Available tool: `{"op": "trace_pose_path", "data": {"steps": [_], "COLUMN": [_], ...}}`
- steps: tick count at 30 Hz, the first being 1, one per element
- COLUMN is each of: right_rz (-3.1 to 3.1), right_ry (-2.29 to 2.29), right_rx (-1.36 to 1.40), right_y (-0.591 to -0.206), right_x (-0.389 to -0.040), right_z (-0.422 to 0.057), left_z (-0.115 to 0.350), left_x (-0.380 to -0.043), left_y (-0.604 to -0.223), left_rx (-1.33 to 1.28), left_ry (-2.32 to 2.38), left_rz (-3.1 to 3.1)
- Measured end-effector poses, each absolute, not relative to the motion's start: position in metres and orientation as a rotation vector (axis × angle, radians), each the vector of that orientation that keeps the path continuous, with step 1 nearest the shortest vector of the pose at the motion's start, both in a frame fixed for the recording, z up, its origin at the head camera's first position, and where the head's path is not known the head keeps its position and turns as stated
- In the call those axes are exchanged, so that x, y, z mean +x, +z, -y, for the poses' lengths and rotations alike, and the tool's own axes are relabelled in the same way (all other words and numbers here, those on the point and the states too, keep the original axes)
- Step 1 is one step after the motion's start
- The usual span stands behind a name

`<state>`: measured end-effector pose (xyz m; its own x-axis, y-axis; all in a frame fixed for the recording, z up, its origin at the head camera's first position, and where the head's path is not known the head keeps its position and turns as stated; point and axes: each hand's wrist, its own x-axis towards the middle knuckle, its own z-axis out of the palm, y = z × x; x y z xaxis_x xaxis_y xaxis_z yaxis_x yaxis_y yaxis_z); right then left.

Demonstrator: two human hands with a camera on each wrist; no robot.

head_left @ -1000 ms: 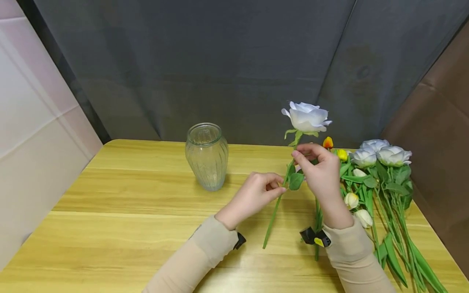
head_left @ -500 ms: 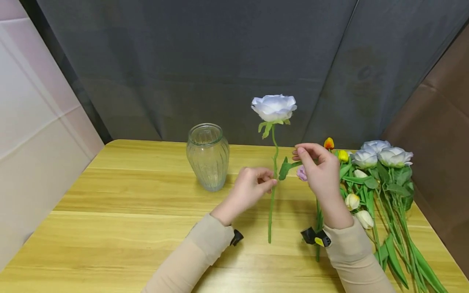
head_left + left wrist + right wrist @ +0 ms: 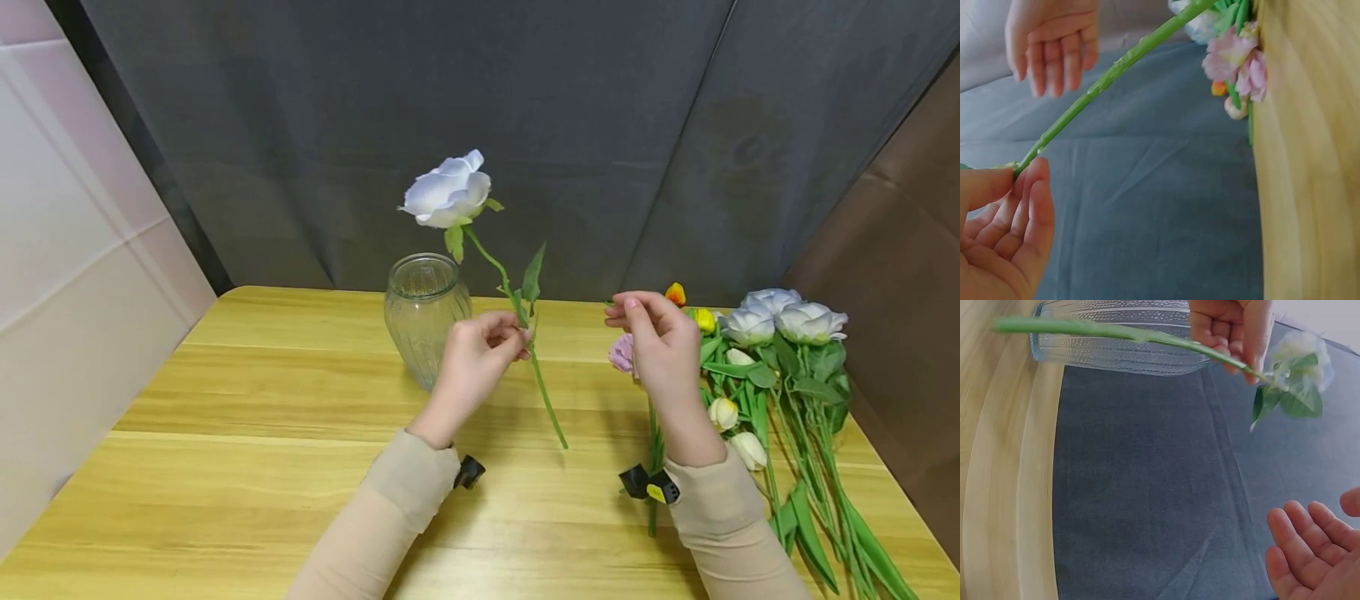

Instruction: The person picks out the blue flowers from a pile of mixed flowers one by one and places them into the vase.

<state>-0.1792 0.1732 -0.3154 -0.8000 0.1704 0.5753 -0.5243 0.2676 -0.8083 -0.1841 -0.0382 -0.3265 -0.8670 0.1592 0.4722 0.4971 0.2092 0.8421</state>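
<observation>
Tabletop (image 3: 225,467) wood runs wide to the left of the glass vase (image 3: 418,333), out to a slanting left edge and a rounded far corner; the far edge lies before a dark cloth (image 3: 480,100), with the vase standing near it. Between the vase and the flower pile (image 3: 806,400) is a broad strip of wood, and over it are both hands. The pile lies along the right edge, its stems slanting toward the person. The left hand (image 3: 480,354) reaches in from below, thumb and fingertips pinching the stem of a white rose (image 3: 447,193) by its leaves. That rose is held tilted — bloom up and to the left, above and outside the vase's mouth, stem end down to the right. The right hand (image 3: 663,350) is well apart from the rose, raised near the pile; its wrist view shows the palm turned up, the thumb away from the loosely bent, slightly spread fingers. Just beside it are a pink flower (image 3: 622,353) and an orange tulip (image 3: 676,293). The vase is upright, open-topped, with ribbed see-through walls — the left hand covers part of its lower right side in the head view.
</observation>
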Motion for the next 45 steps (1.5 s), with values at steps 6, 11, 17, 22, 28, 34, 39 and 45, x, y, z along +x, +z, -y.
{"op": "trace_pose_path", "data": {"steps": [6,11,17,22,28,34,39,45], "right_rz": [2.001,2.047,2.116,2.178,2.283,2.380,2.430,2.436], "right_ry": [1.582,1.565,1.586,1.527,1.472,1.527,1.504,1.543], "right_rx": [0.302,0.297,0.291,0.305,0.290,0.346,0.435,0.517], "right_y": [-0.317,-0.321,-0.326,-0.333,-0.343,-0.353,-0.359,-0.362], "right_x": [-0.181,-0.183,-0.186,-0.193,-0.197,-0.198,-0.199,-0.201], "right_z": [-0.173,-0.173,-0.171,-0.167,-0.157,-0.142,-0.127,-0.111], "left_z": [0.051,0.061,0.072,0.083,0.094,0.103,0.111,0.119], "left_x": [-0.186,-0.185,-0.184,-0.185,-0.186,-0.187,-0.187,-0.186], "left_y": [-0.317,-0.309,-0.300,-0.294,-0.288,-0.284,-0.281,-0.280], "left_rx": [-0.561,-0.548,-0.529,-0.502,-0.450,-0.404,-0.375,-0.315], "left_ry": [-1.743,-1.775,-1.790,-1.758,-1.747,-1.780,-1.804,-1.819], "left_rz": [2.055,1.914,1.777,1.679,1.585,1.503,1.429,1.357]}}
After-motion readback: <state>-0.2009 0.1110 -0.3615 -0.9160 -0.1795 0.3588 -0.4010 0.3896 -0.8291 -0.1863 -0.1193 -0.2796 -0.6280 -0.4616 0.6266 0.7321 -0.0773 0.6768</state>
